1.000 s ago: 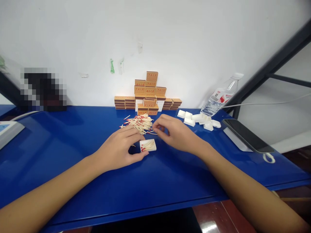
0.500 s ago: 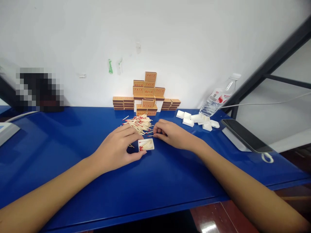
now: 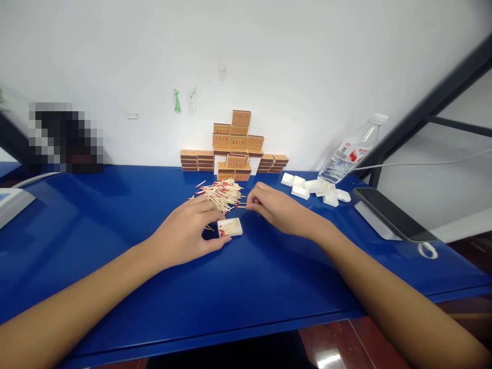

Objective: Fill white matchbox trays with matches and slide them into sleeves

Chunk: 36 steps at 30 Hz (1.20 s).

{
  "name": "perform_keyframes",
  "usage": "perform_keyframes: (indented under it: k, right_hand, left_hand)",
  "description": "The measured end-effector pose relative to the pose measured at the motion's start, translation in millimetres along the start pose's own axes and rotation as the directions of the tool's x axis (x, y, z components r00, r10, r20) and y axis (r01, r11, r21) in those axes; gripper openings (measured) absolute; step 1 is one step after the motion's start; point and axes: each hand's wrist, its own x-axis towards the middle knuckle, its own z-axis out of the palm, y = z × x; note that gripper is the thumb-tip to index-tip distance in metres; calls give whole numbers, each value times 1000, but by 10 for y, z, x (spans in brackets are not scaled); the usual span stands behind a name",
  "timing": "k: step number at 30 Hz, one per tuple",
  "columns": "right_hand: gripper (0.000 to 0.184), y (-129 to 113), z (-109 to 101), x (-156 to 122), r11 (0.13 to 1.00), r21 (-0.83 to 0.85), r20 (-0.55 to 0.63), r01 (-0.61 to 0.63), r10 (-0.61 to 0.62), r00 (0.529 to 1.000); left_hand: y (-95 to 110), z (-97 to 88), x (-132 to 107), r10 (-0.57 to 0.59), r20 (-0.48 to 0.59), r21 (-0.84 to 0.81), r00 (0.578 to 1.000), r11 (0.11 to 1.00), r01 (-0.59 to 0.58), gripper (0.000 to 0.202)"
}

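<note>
My left hand [image 3: 192, 228] grips a small white matchbox tray [image 3: 239, 227] by its left end, thumb at the near side and fingers at the far side. Several red-tipped matches [image 3: 229, 228] lie inside the tray. Just right of a loose pile of matches [image 3: 223, 193], my right hand [image 3: 274, 207] pinches a single match [image 3: 241, 206] between thumb and forefinger, its red head pointing left. A few more loose matches lie partly hidden behind the left hand's fingers.
Stacked matchboxes [image 3: 238, 142] stand against the white wall. Several white trays [image 3: 300, 191] lie to the right, beside a tilted water bottle [image 3: 348, 151]. A phone [image 3: 394, 214] rests at the right edge of the blue table [image 3: 230, 297]. A white device [image 3: 15, 205] sits far left.
My right hand has moved slightly away from me, with the match in its fingertips now closer to the pile. The left hand keeps its hold on the tray. The view has shifted slightly.
</note>
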Motion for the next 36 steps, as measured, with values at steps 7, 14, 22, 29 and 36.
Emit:
perform_keyframes:
  k: [7,14,22,29,36]
  right_hand:
    - [11,-342,117,-58,995,-23,36,94,-93,995]
    - [17,-345,116,-78,983,-40,16,177,-176,984]
    - [12,-360,187,-87,985,-88,70,147,-141,988]
    - [18,-400,164,-102,992,-78,89,99,-92,992]
    - [17,-401,176,-70,989,-35,84,142,-139,987]
  left_hand:
    - [19,-32,-4,11,-74,19,997,1000,-10,26]
    - [31,-6,-2,58,-77,5,995,998,-57,24]
    - [35,20,-15,31,-17,11,999,999,-31,23]
    - [45,33,-21,-13,28,2,1000,1000,13,26]
    - [41,25,-24,-30,60,5,998,1000,29,27]
